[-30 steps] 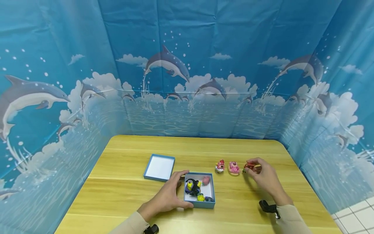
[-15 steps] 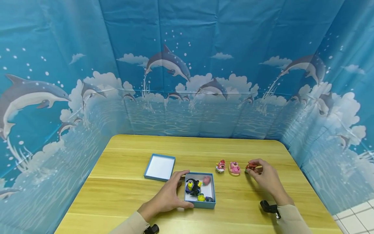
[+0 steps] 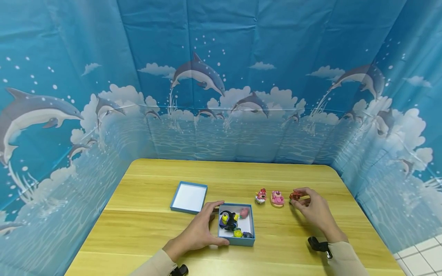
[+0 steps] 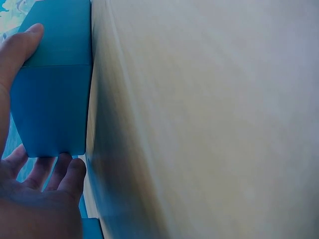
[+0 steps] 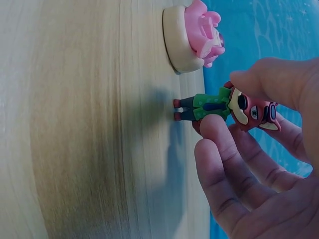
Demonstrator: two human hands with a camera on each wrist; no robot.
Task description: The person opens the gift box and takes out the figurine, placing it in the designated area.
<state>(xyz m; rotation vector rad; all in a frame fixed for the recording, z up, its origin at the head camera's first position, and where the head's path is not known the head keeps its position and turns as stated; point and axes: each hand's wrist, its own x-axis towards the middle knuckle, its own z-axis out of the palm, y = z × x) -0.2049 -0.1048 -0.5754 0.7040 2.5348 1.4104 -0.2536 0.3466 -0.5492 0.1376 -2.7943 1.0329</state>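
My left hand holds the open blue box at its left side, thumb on the near wall and fingers at the far one. Inside lie several small toys, among them a black orca-like figure, a yellow piece and a pink piece. My right hand pinches a toy fox figurine in a green shirt by its head. The fox is upright, feet towards the table; whether they touch it I cannot tell. Left of it sits a pink bear figurine on a pale round base.
Another pink bear figurine with a red top stands left of the first. The box lid, white inside up, lies behind my left hand on the wooden table. A dolphin-print curtain surrounds the table's back and sides.
The toy fox has turned in my right fingers from tilted to upright. My left hand and the box have stayed in place.
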